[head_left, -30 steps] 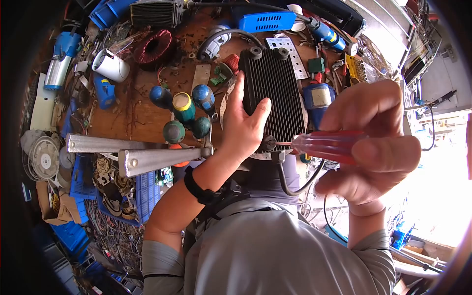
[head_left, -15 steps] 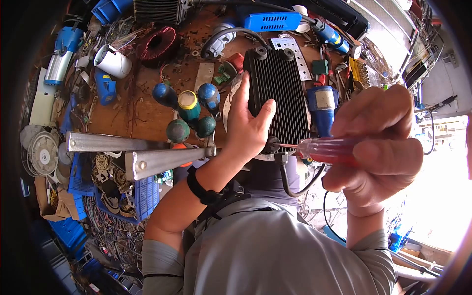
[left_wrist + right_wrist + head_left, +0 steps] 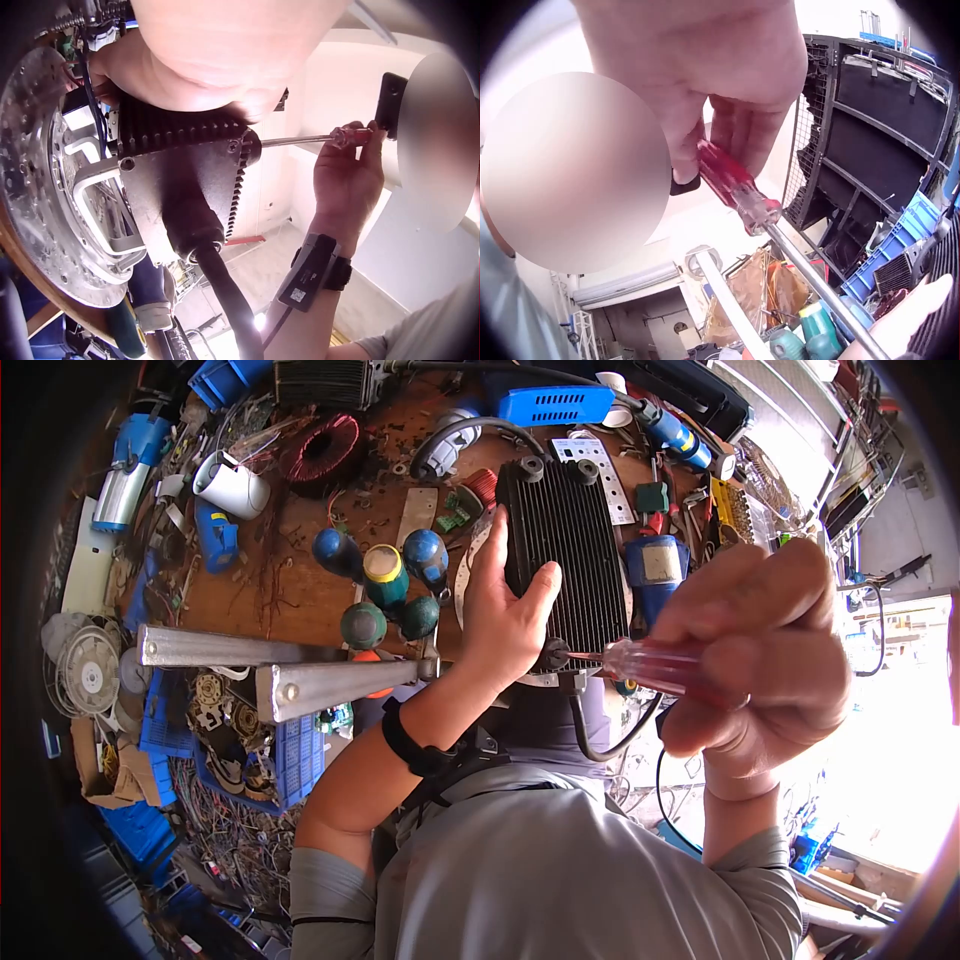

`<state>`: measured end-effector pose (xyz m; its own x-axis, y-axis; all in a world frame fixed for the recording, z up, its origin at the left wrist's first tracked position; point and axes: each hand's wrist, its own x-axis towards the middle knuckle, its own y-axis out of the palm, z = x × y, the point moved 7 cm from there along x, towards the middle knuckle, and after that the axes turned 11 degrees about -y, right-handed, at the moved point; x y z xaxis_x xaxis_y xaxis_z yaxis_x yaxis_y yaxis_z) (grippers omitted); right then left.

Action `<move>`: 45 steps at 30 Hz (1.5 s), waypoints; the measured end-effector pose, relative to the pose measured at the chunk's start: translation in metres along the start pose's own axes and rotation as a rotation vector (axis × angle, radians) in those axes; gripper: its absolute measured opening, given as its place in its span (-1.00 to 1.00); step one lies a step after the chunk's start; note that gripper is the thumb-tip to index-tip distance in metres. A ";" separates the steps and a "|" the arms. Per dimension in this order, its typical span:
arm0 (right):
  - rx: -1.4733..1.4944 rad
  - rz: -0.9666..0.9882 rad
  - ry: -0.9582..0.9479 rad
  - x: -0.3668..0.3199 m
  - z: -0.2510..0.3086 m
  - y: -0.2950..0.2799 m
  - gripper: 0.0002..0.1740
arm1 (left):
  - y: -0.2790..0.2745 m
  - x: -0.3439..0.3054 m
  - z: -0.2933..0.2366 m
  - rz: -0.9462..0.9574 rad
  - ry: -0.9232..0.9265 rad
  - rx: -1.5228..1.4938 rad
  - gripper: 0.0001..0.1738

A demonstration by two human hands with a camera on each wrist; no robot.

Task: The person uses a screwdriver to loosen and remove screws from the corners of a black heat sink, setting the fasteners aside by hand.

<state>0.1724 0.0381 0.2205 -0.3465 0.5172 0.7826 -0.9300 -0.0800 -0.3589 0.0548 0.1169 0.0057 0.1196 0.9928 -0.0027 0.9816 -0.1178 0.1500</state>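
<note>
no legible text, white label (image 3: pixel 298 295) on wrist device (image 3: pixel 313 264) unreadable

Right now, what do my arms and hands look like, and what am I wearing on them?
Both your left hand and right hand are gloveless. Grey sleeves cover the upper arms. The left forearm has a black band; the right wrist carries a dark rectangular device with a white printed label and a black cable.

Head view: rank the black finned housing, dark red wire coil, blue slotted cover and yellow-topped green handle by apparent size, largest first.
1. Black finned housing
2. Dark red wire coil and blue slotted cover: too alike to rank
3. Yellow-topped green handle
</note>
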 end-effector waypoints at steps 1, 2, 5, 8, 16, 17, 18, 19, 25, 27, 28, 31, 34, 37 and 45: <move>0.094 -0.005 0.036 0.001 -0.003 0.002 -0.55 | 0.001 0.000 0.003 0.001 0.001 0.002 -0.16; 0.188 -0.008 0.073 0.002 -0.007 0.004 -0.51 | 0.001 0.000 0.007 -0.005 -0.011 0.000 -0.16; 0.133 -0.021 -0.023 0.005 -0.010 0.004 -0.48 | 0.000 0.001 0.008 -0.003 -0.039 0.000 -0.16; 0.048 -0.043 -0.163 0.004 -0.009 0.004 -0.44 | -0.002 0.000 -0.001 -0.009 0.132 0.184 -0.16; 0.023 0.017 -0.081 -0.004 -0.005 -0.002 -0.47 | 0.001 -0.001 -0.001 0.013 -0.036 0.001 -0.16; 0.023 0.003 -0.087 -0.004 -0.006 -0.001 -0.45 | 0.001 0.000 0.003 0.012 -0.041 -0.006 -0.16; 0.023 -0.011 -0.093 -0.004 -0.006 0.000 -0.43 | 0.002 0.000 0.006 0.010 -0.046 -0.014 -0.16; 0.023 -0.025 -0.098 -0.004 -0.006 0.000 -0.42 | 0.003 0.000 0.008 0.009 -0.045 -0.015 -0.16; 0.002 -0.055 0.038 -0.009 0.002 0.008 -0.47 | 0.002 0.000 0.003 0.021 -0.023 -0.012 -0.14; 0.000 -0.039 0.014 -0.012 0.004 0.008 -0.53 | 0.001 0.000 0.002 0.014 -0.006 0.004 -0.14; 0.013 -0.004 0.022 -0.008 0.004 0.009 -0.55 | 0.000 0.000 0.000 0.006 0.007 0.020 -0.13; 0.019 0.074 0.005 -0.009 0.003 0.008 -0.53 | 0.001 0.000 -0.003 0.002 0.005 -0.014 -0.14; 0.085 0.057 0.063 -0.012 0.000 0.008 -0.48 | 0.002 0.001 -0.001 0.014 0.022 -0.013 -0.14; -0.078 -0.078 -0.082 -0.010 0.005 -0.001 -0.39 | 0.003 0.000 0.000 0.033 -0.006 -0.020 -0.15; 0.096 -0.053 0.151 -0.013 0.001 0.008 -0.67 | 0.001 0.002 0.001 0.003 0.025 0.028 -0.12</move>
<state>0.1695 0.0297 0.2078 -0.2813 0.6440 0.7115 -0.9564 -0.1269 -0.2632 0.0563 0.1184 0.0050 0.1192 0.9926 0.0229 0.9851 -0.1211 0.1225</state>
